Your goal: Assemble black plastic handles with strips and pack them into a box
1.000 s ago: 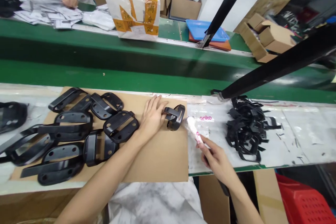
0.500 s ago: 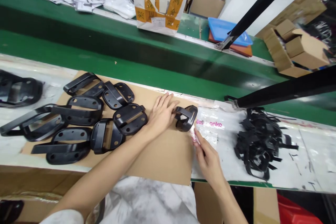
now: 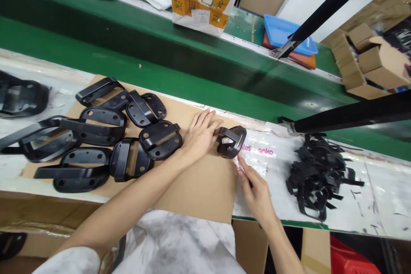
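My left hand point(image 3: 201, 135) lies over the cardboard sheet point(image 3: 195, 192), its fingers reaching forward and its thumb side gripping the left end of a black plastic bracket point(image 3: 231, 142). This bracket is tilted, with its raised strap facing me. At its lower right edge, my right hand point(image 3: 257, 190) is closed around a slim tool with a white-and-pink wrapped handle point(image 3: 238, 163). The tool's tip is hidden against the bracket. Several similar black brackets point(image 3: 160, 140) lie left of my left hand on the cardboard.
A heap of black plastic scraps point(image 3: 316, 175) lies to the right on the white-covered bench point(image 3: 382, 192). Across a green gap stand a taped white package point(image 3: 205, 0) and a blue tray point(image 3: 285, 34). A black post point(image 3: 353, 113) slants in from the right.
The view has shifted slightly, and the co-worker's hand at the top has left the picture. Both my hands keep their places at the bracket, which has turned a little.
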{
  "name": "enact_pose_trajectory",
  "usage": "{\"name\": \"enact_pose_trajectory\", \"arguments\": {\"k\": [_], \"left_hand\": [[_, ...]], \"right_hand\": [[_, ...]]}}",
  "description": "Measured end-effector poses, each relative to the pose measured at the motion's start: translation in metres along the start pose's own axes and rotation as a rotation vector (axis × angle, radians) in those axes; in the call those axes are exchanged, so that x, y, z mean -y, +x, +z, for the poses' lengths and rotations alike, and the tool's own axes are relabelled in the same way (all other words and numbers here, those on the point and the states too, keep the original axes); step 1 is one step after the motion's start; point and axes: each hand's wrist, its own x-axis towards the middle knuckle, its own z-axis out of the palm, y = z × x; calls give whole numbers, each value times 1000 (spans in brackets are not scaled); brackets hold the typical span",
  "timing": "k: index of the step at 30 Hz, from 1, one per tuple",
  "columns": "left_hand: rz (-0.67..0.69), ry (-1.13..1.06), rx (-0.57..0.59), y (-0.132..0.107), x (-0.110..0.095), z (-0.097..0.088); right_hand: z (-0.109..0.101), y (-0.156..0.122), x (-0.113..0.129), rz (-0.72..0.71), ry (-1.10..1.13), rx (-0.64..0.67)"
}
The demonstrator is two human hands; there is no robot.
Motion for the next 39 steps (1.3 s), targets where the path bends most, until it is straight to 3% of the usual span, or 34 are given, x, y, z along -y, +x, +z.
{"name": "enact_pose_trajectory", "arguments": {"k": [25,29,34,36,39], "left_hand": [[16,25,-11,1,1,1],[24,7,-23,-1,2,1],[31,-263,-116,-3,-1,-8],[-42,-451,-121,-2,-7,-12],[-235,-760,2,-1,-20,-15]], "right_hand": [[-1,4,6,-35,-31,-10],[-7,6,6,104,56,85],[-7,-9,8,495,522,29],[-1,-18,13,584,676,-12],[11,-25,26,560,815,-102]]}}
